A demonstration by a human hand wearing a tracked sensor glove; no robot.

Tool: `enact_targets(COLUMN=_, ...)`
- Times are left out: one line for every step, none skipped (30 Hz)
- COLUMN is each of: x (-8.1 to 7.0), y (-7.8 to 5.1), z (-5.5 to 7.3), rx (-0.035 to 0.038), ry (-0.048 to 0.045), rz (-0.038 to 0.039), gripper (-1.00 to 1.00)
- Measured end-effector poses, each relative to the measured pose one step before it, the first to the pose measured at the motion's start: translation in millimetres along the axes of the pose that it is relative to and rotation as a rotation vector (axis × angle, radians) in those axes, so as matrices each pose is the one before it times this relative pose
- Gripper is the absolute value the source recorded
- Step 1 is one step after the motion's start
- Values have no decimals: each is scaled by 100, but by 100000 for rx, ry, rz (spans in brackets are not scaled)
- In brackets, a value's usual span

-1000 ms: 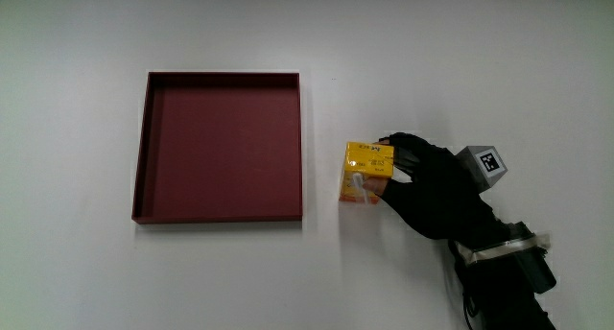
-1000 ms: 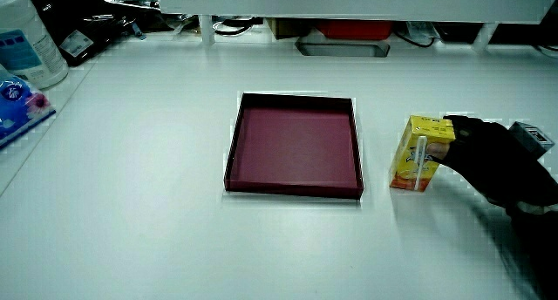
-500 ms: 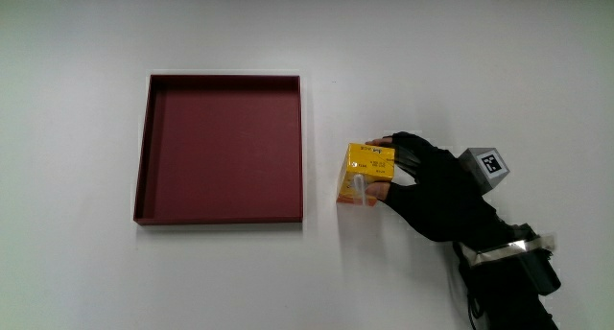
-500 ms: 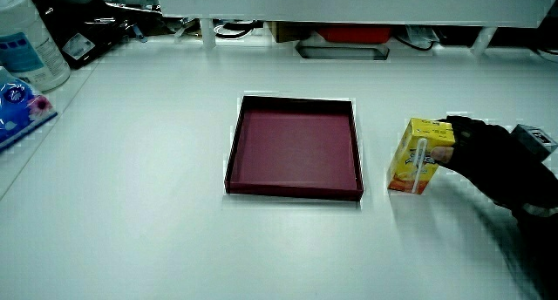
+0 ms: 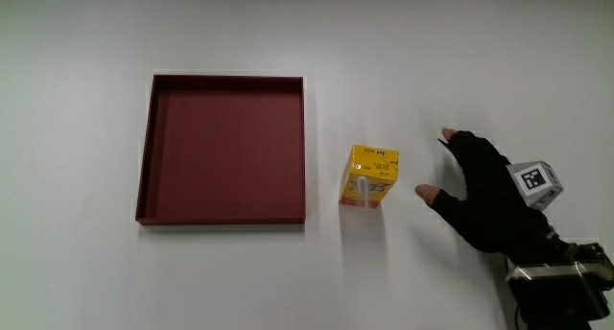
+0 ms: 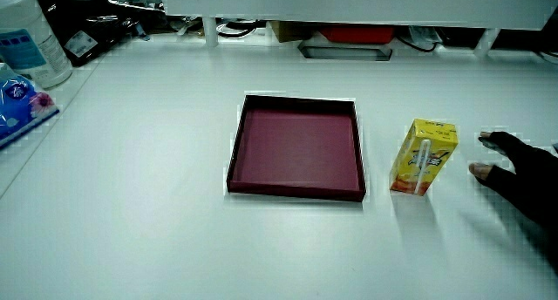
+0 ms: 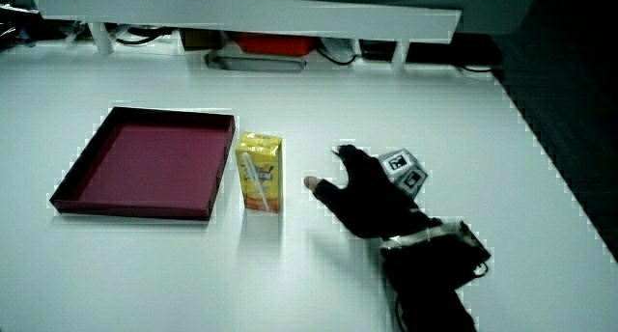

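Note:
A yellow juice carton [image 5: 368, 176] with a straw on its face stands upright on the white table beside the dark red tray [image 5: 153, 148]. The gloved hand [image 5: 480, 191] hovers beside the carton, a short gap away from it, fingers spread and holding nothing. The patterned cube [image 5: 535, 183] sits on its back.
The shallow tray [image 6: 253, 108] holds nothing. In a side view a plastic bottle [image 6: 26, 38] and a blue packet [image 6: 19, 104] stand at the table's edge. A low partition [image 7: 241, 13] with cables and a red item under it runs along the table.
The hand has let go of the carton and pulled away from it, fingers now spread. The carton stays standing beside the tray.

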Motion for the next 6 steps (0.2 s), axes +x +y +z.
enact_targets(x=480, y=-169, z=48, rx=1861, ry=-6972, rz=-1850, gripper=100)
enact_targets(x=405, y=-135, z=-154, rx=3587, ry=-6381, rz=-3017, gripper=100)
enact_targets(x=399, y=-128, z=-175, rx=3587, ry=-6381, rz=-3017, gripper=100)
enact_targets(x=391, y=-123, z=-195, rx=3587, ry=-6381, rz=-3017, gripper=100)
enact_targets(x=381, y=-119, z=-216, rx=3587, ry=-6381, rz=-3017, gripper=100)
enact_targets(x=370, y=-115, z=-235, rx=3587, ry=-6381, rz=-3017, gripper=100)
